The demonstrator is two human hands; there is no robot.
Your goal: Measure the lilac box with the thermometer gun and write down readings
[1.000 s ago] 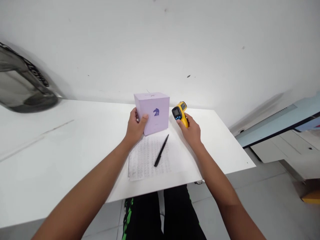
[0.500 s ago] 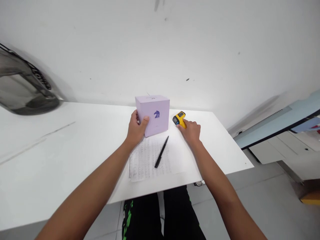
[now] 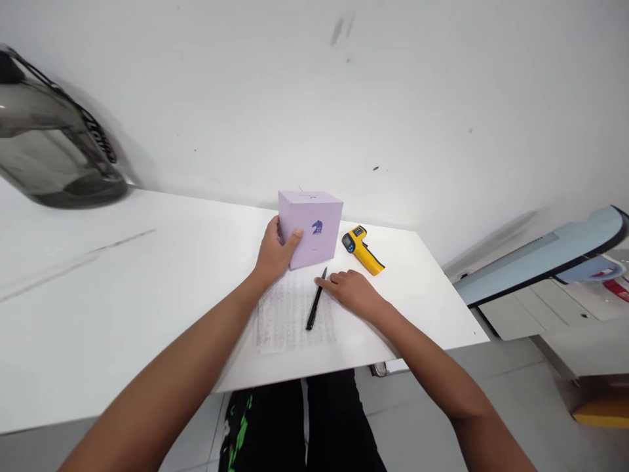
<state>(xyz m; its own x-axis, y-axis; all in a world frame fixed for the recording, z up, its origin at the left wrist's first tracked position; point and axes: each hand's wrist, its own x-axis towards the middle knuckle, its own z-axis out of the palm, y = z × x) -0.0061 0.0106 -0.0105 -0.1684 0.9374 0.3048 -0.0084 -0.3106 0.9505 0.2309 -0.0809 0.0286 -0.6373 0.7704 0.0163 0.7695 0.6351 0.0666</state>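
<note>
A lilac box point(image 3: 314, 246) with a dark blue horse-head emblem stands upright on the white table. My left hand point(image 3: 278, 252) is closed on its left side, thumb across the front face and the other fingers mostly hidden behind. Below the box lies a black pen point(image 3: 313, 309) on a sheet of paper point(image 3: 280, 328) covered in small print or writing. My right hand point(image 3: 356, 292) rests beside the pen, index finger stretched across its upper part and the other fingers loosely bent. A yellow infrared thermometer gun point(image 3: 364, 250) lies just beyond my right hand, untouched.
A large grey translucent bottle point(image 3: 59, 151) with a dark strap stands at the back left against the wall point(image 3: 246, 98). The white table point(image 3: 147, 314) ends in a corner at the right. Farther right are a light blue panel point(image 3: 531, 255) and white drawers point(image 3: 555, 305).
My right hand has let go of the thermometer gun and moved left and nearer, onto the pen. My left hand stays on the box. The view has shifted slightly.
</note>
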